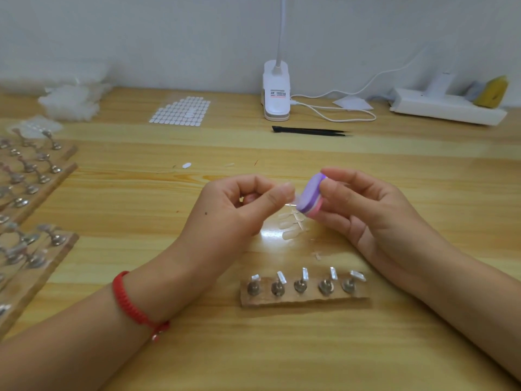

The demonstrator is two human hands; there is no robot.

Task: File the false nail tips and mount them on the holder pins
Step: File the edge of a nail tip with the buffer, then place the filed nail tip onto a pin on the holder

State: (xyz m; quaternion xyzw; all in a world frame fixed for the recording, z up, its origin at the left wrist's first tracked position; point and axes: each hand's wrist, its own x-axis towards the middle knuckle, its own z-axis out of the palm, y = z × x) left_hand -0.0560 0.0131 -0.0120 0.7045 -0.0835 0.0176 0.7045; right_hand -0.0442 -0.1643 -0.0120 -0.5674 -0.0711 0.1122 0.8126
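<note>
Filing a clear tip above the pale wooden surface point(112, 277).

From my seat: the left hand point(239, 210), its grip pinched shut on a small clear false nail tip point(296, 197), offers the edge rightward so the right hand point(363, 210), clamped on the purple-and-pink oval filing block point(311, 197), can rub it. Spare translucent tips on their sprue point(291, 222) lie beneath; the wooden five-pin holder strip point(306, 299) waits nearer me, within easy reach for mounting.
</note>
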